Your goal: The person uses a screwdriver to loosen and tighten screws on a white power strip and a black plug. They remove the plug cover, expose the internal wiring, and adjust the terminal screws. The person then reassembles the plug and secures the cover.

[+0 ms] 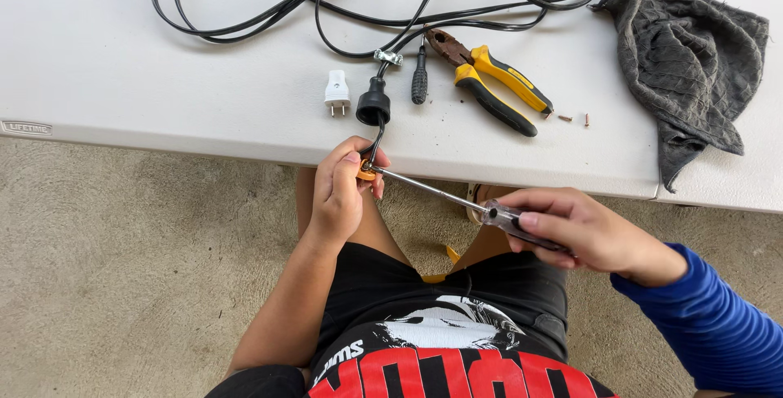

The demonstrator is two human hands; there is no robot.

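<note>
My left hand pinches a small orange plug part at the end of a black cable, just below the table's front edge. My right hand grips the clear handle of a screwdriver, whose metal shaft runs up and left so its tip meets the orange part. The black cable rises through a black plug cover lying on the white table.
On the table lie a white plug, a small black-handled screwdriver, yellow-and-black pliers, two small screws, a metal cable clamp, coils of black cord and a grey rag. Beige carpet lies below.
</note>
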